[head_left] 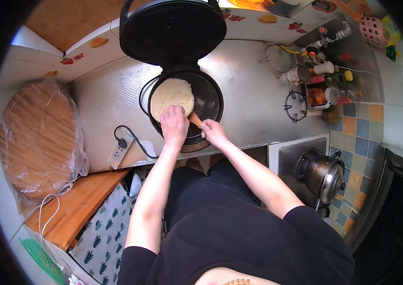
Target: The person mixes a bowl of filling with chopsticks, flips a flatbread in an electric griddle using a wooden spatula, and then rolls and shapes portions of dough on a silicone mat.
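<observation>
A round, pale dough flatbread [173, 94] lies in the left part of a black electric griddle [206, 98], whose lid [173, 32] stands raised at the back. My left hand [174, 123] rests with its fingertips on the near edge of the flatbread. In my right hand [214, 132] is the handle of a wooden spatula [195, 119]. The tip of the spatula meets the flatbread's near right edge; whether it reaches underneath is hidden. Bare dark griddle surface shows to the right of the flatbread.
A power strip [121, 150] with the plugged-in cord lies left on the metal counter [105, 107]. A plastic-wrapped round wooden board [41, 139] leans at far left. At right are a burner grate [295, 106], bottles and jars [319, 96], and a lidded steel pot [320, 174] on a stove.
</observation>
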Demonstrator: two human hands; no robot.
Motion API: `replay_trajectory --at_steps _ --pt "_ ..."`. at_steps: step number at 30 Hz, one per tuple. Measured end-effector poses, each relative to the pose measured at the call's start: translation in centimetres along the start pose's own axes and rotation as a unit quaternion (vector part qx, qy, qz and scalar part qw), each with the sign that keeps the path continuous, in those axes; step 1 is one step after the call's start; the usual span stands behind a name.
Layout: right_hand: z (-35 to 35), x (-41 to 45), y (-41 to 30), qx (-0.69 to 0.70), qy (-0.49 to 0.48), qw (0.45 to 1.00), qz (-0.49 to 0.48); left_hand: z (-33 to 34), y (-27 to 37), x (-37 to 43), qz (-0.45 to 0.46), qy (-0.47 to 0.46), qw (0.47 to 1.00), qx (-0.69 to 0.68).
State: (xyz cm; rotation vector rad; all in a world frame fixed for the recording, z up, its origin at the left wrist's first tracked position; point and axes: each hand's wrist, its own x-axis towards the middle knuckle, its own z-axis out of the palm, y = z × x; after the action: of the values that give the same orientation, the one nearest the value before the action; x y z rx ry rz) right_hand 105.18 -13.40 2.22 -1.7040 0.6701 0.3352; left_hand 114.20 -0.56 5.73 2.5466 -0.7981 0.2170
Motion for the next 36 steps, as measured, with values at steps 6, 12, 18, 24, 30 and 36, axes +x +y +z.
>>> replay_trajectory --at_steps 6,12,18,24,30,36 --pt "1.6 2.0 0.0 0.138 -0.030 0.990 -0.008 -2.0 0.1 -2.1 -0.084 -0.025 0.990 -0.110" --pt "0.4 0.3 1.3 0.190 -0.061 0.980 -0.005 -1.1 -0.1 -2.6 -0.120 -0.015 0.981 -0.149" --pt "-2.2 -2.5 0.8 0.217 -0.017 0.976 0.024 -1.1 2.5 -2.2 -0.083 -0.046 0.986 -0.138" --pt "-6.0 -4.1 -3.8 -0.108 0.204 0.964 -0.134 -0.7 4.9 1.3 -0.119 -0.021 0.924 -0.364" --pt "-5.7 -4.3 -5.8 -0.287 0.269 0.882 -0.259 0.2 2.8 1.5 -0.379 -0.083 0.627 -0.676" --pt "-3.9 -5.2 -4.4 -0.211 0.232 0.920 -0.234 2.4 -1.6 -5.1 -0.557 -0.051 0.445 -0.699"
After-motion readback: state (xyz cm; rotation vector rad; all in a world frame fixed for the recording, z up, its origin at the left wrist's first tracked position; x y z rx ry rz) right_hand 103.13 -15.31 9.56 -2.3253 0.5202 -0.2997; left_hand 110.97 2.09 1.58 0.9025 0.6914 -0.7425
